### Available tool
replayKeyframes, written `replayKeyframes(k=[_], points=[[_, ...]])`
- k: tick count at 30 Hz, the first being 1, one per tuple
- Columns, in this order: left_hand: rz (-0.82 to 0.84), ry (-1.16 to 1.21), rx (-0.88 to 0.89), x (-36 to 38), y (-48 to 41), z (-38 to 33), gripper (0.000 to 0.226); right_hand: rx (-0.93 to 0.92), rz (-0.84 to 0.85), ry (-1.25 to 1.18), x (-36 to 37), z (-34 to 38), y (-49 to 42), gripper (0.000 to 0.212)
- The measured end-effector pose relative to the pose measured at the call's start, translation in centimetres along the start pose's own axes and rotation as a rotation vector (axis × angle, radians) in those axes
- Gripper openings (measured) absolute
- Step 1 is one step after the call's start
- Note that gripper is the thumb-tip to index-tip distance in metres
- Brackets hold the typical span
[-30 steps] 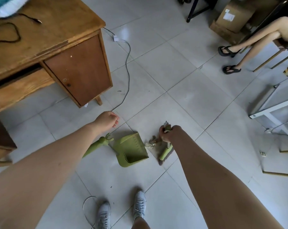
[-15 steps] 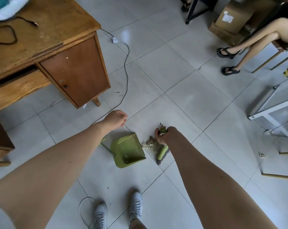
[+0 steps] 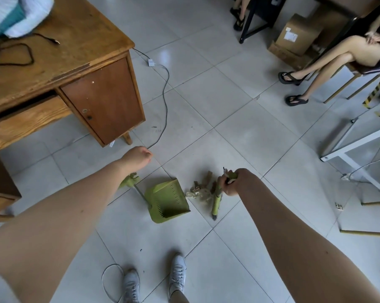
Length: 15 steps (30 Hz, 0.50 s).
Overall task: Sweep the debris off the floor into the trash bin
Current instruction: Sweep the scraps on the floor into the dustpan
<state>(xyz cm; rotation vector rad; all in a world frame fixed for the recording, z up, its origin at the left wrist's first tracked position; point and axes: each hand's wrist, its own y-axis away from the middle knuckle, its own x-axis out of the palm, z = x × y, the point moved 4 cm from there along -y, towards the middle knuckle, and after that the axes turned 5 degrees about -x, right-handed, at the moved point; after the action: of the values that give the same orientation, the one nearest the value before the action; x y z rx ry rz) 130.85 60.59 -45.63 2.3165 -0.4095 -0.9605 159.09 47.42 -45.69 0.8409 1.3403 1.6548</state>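
On the tiled floor in front of my feet lies a green dustpan (image 3: pixel 167 201); its long handle (image 3: pixel 130 182) reaches left under my left forearm. Crumpled brown and clear debris (image 3: pixel 201 189) sits just right of the pan's mouth. My right hand (image 3: pixel 232 182) is shut on the handle of a small green broom (image 3: pixel 216 203), whose bristles touch the floor right beside the debris. My left hand (image 3: pixel 139 157) hovers above and beyond the dustpan handle with its fingers curled, and I see nothing in it. No trash bin is in view.
A wooden desk (image 3: pixel 75 68) stands at the left, with a grey cable (image 3: pixel 166 99) running from it across the floor. A person sits on a chair (image 3: pixel 359 68) at the right near cardboard boxes (image 3: pixel 296 36). A white frame (image 3: pixel 355 141) and my shoes (image 3: pixel 178 274) are close.
The broom has swept the debris a little closer to the dustpan's mouth. My left hand has drifted slightly right, still off the dustpan handle.
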Motion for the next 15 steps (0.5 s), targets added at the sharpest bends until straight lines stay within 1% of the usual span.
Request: replayKeyframes(k=[3,6,7,9,11,15], points=[[-0.036,-0.002,0.001,-0.6,0.5,0.4,0.030,-0.054,0.000,0.167,0.0,-0.8,-0.3,0.033],[-0.024,-0.043,0.009,-0.5,1.3,1.5,0.033,-0.130,0.001,0.319,-0.1,-2.1,-1.4,0.018],[-0.025,-0.051,0.010,-0.6,1.5,2.1,0.032,-0.154,-0.009,0.379,-0.4,-2.5,-1.7,0.017],[-0.035,-0.071,0.012,-0.8,1.7,3.6,0.031,-0.184,0.006,0.525,-1.6,-3.2,-2.9,0.022],[-0.040,-0.086,0.010,-1.0,1.8,5.0,0.032,-0.171,0.008,0.664,-3.4,-4.2,-3.7,0.026],[-0.050,-0.094,-0.009,-1.0,1.8,7.4,0.031,-0.142,-0.004,0.735,-6.4,-6.9,-4.7,0.029]])
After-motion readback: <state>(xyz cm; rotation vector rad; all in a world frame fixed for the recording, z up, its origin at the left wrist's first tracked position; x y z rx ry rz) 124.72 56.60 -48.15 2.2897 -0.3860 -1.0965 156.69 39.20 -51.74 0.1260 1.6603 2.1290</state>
